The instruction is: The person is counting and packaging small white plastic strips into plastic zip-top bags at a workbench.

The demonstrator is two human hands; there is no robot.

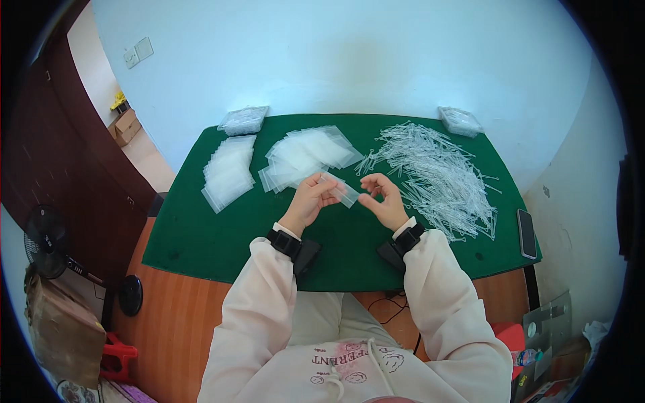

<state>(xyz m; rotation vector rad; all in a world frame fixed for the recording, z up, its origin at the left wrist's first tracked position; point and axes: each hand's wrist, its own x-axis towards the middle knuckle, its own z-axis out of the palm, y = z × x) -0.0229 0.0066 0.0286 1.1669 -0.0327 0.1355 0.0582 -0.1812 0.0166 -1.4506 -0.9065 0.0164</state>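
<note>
Fingers of both hands, left (310,198) & right (384,200), pinching small clear bag (344,191) w/ slick film, could slip onto counter (222,235) imo.

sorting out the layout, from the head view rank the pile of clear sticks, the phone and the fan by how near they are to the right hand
1. Pile of clear sticks, just right of the right hand on the green mat.
2. Phone, at the mat's right edge.
3. Fan, on the floor far left.
</note>
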